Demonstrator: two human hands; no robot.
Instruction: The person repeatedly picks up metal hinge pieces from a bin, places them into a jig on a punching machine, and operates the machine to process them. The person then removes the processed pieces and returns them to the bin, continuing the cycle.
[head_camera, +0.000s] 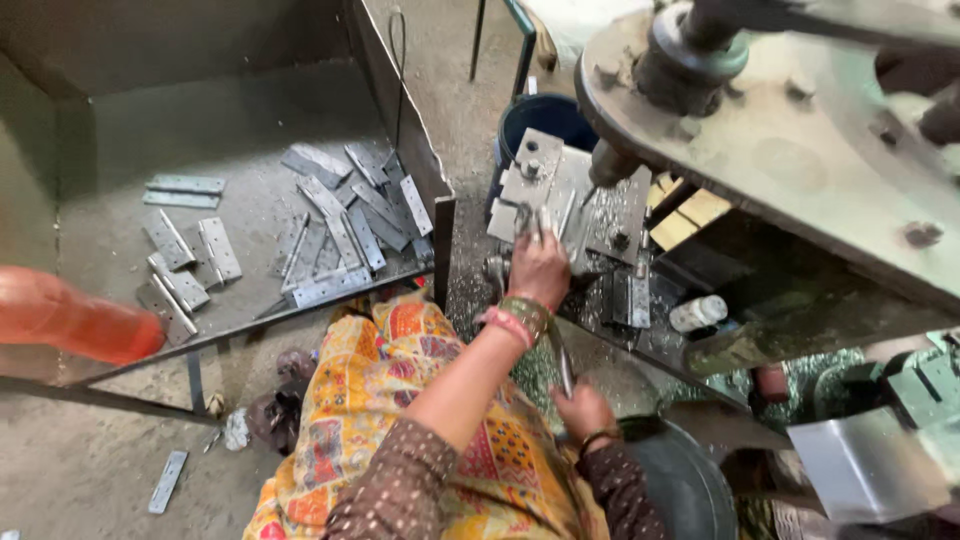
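Head view: left hand (538, 262) closed around a hinge (528, 218), holding it on the jig (560, 190) just left of the drill bit (592, 192). Hinge's long axis runs away from the body. Right hand (583, 410) grips a lever (562, 360), near the lap.

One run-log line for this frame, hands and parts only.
left hand: on hinge plate at drill fixture | right hand: gripping lever handle | tray: loose hinge plates
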